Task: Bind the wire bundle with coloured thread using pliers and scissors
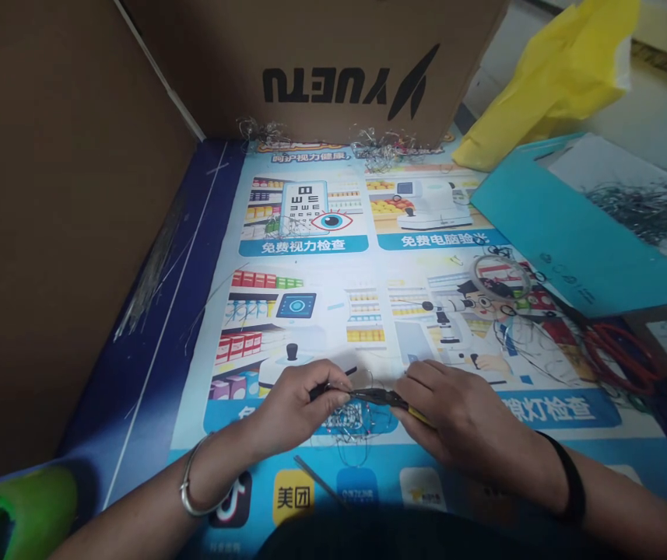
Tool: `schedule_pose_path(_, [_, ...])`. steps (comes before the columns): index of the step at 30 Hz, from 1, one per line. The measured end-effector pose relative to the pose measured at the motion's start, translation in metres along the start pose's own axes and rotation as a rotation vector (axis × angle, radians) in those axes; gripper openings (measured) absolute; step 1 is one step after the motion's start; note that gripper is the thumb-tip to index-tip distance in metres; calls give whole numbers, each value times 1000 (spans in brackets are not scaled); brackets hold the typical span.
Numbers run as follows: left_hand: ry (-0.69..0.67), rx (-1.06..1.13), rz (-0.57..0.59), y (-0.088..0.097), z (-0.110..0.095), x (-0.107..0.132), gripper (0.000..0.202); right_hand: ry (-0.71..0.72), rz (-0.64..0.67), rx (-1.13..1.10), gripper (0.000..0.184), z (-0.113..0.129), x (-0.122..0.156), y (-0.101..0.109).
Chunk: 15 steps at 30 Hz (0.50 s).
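Observation:
My right hand [455, 404] is closed around long-nose pliers [377, 395] with a yellow grip, the jaws pointing left. Thumb and forefinger of my left hand [301, 400] pinch a thin dark strip of wire [322, 390] at the tip of the pliers. Its exact kind is too small to make out. Just below the jaws, a loose tangle of fine wire [353, 428] lies on the printed poster sheet [362, 272]. Thin grey rods [315, 476] rest on the sheet near my body.
Cardboard [338, 47] walls stand behind and left. Straight wires [149, 280] lie along the left. Wire scraps [383, 146] sit at the back. To the right are a tape roll [501, 278], red-handled tool [622, 356], turquoise box [549, 225] and yellow bag [549, 85]. A green object [35, 509] is front left.

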<state>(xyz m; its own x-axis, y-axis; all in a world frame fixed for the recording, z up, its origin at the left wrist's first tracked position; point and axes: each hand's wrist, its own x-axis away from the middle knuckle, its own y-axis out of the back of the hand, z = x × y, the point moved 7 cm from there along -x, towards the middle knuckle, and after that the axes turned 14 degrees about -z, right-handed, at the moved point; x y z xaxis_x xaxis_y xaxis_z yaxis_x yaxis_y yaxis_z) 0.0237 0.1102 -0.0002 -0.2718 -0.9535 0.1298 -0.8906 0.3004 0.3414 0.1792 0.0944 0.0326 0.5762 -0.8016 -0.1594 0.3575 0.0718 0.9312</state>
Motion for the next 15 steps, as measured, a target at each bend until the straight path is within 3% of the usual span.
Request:
schedule_pose_path(6, [47,59,40,-2,2,0,11,35,33,-15,10,0,-4,5])
schedule_pose_path(15, [55,98,56,-3,6,0,12,101,-34,51,12,3,-6,6])
